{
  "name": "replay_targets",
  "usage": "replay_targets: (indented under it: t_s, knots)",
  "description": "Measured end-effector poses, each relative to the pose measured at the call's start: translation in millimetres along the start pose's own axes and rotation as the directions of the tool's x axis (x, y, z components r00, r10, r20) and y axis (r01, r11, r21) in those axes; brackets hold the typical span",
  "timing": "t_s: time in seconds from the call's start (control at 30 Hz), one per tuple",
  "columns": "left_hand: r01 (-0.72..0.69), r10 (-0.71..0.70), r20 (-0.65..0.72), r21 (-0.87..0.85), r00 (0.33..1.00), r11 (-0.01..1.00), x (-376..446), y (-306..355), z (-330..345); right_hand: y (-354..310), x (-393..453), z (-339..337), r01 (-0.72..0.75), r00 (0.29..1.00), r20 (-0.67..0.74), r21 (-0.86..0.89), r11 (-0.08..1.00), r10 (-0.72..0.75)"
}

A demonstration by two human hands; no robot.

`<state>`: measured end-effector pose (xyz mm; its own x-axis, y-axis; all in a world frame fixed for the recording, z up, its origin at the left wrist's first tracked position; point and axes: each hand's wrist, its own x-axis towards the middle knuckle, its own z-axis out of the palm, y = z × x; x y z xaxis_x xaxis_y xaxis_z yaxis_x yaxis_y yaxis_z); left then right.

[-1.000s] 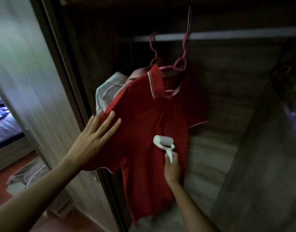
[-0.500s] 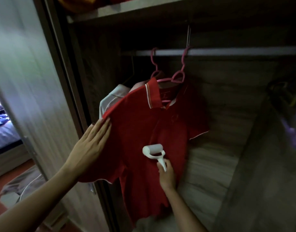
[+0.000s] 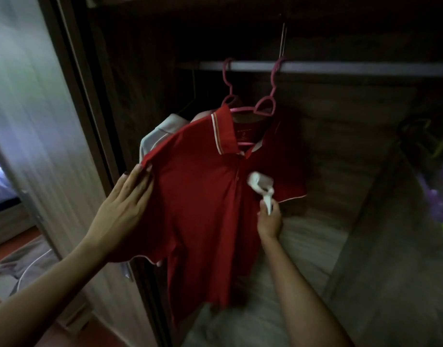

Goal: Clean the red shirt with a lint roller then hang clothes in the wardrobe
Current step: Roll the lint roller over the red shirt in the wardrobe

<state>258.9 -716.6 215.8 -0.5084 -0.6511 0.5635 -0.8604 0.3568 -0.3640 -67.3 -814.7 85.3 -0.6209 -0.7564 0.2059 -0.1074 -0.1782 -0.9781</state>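
A red polo shirt [image 3: 203, 196] hangs on a pink hanger [image 3: 264, 106] from the wardrobe rail [image 3: 340, 67]. My left hand [image 3: 125, 209] grips the shirt's left sleeve near the shoulder and pulls the fabric flat. My right hand [image 3: 270, 220] holds the handle of a white lint roller [image 3: 260, 182], whose roll presses on the shirt's chest just right of the placket. A white shirt [image 3: 156, 135] hangs behind the red one on a second pink hanger [image 3: 229, 95], mostly hidden.
The wardrobe's sliding door [image 3: 40, 146] stands at the left. The wooden back wall [image 3: 340, 171] is close behind the shirt, and a side panel [image 3: 403, 271] closes the right. Purple and green items [image 3: 440, 204] hang at far right. Grey cloth [image 3: 27, 266] lies on the floor.
The lint roller has gone up and to the right, from the shirt's middle to its right chest. My left hand has shifted from lying flat on the sleeve to gripping its shoulder edge.
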Motion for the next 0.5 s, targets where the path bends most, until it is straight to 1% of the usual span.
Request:
replay_targets:
  t_s: [0.03,0.1,0.17,0.23,0.3,0.33,0.4,0.43,0.5]
  knots:
    - [-0.004,0.003,0.045,0.015,0.999,1.0,0.6,1.9,-2.0,17.6,-9.2,-2.8,-0.058,0.997,0.04,-0.05,0.997,0.06]
    - [0.006,-0.009,0.072,0.037,0.997,0.999,1.4,4.2,-3.1,37.5,-26.6,-9.5,-0.124,0.987,0.083,-0.114,0.986,0.134]
    - [0.017,-0.018,0.053,0.022,0.998,1.0,2.4,5.2,-0.5,31.1,-25.5,-10.6,-0.097,0.995,0.029,-0.094,0.991,0.1]
    - [-0.006,0.006,0.006,0.044,1.0,0.999,1.8,5.0,0.4,5.2,-8.0,-7.8,-0.027,0.997,-0.072,-0.026,0.999,0.025]
    - [-0.018,0.018,-0.002,0.06,1.0,0.998,-0.3,4.6,3.8,-27.6,10.0,-5.3,0.04,0.992,-0.122,0.049,0.998,-0.034]
    - [-0.019,0.02,-0.019,0.06,1.0,0.998,-0.9,5.8,4.9,-41.1,15.0,-4.4,0.07,0.99,-0.127,0.09,0.993,-0.058]
    - [-0.016,0.016,0.002,0.051,1.0,0.999,-2.6,8.7,7.1,-45.7,20.0,-2.0,0.098,0.989,-0.122,0.121,0.988,-0.084]
    - [-0.015,0.015,0.007,0.044,1.0,0.999,-3.0,10.2,7.8,-38.3,18.2,-0.2,0.093,0.991,-0.104,0.121,0.988,-0.081]
    - [-0.006,0.007,-0.011,0.026,1.0,1.0,-3.7,11.9,8.8,-0.9,5.6,3.9,0.038,0.998,-0.046,0.081,0.996,-0.035]
